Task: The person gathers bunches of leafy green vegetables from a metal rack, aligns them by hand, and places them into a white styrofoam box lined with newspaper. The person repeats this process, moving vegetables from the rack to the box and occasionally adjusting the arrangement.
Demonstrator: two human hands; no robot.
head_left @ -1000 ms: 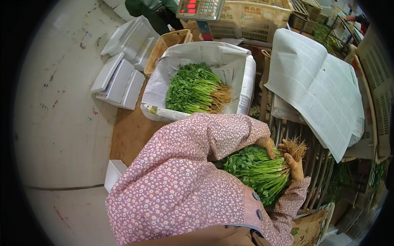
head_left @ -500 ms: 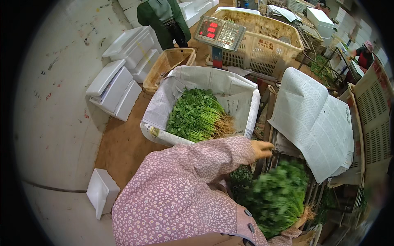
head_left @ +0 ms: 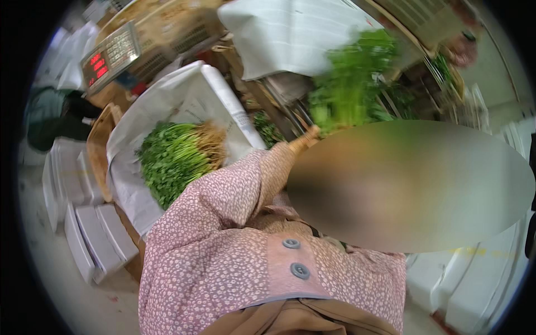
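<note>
My left hand (head_left: 305,140) reaches to the stem end of a bunch of celery-like leafy greens (head_left: 355,78). Motion smears its fingers, so I cannot tell whether they grip the stems. The bunch stands leaves-up against the newspaper stack. A large blurred oval covers the area to the right of my left hand, and my right hand is hidden from sight. To the left, more of the same greens (head_left: 177,159) lie with brown roots in a newspaper-lined bin (head_left: 124,133).
Beyond the bin is a digital scale (head_left: 110,57). White foam boxes (head_left: 95,240) stand at left, others (head_left: 484,285) at lower right. A sheet of newspaper (head_left: 279,36) covers the stack at the back. A person in green (head_left: 53,117) is at far left.
The view has swung to the right, so the bin and scale now appear further left. The loose bunch has gone from low beside my body to upright near the newspaper, with my left hand by it.
</note>
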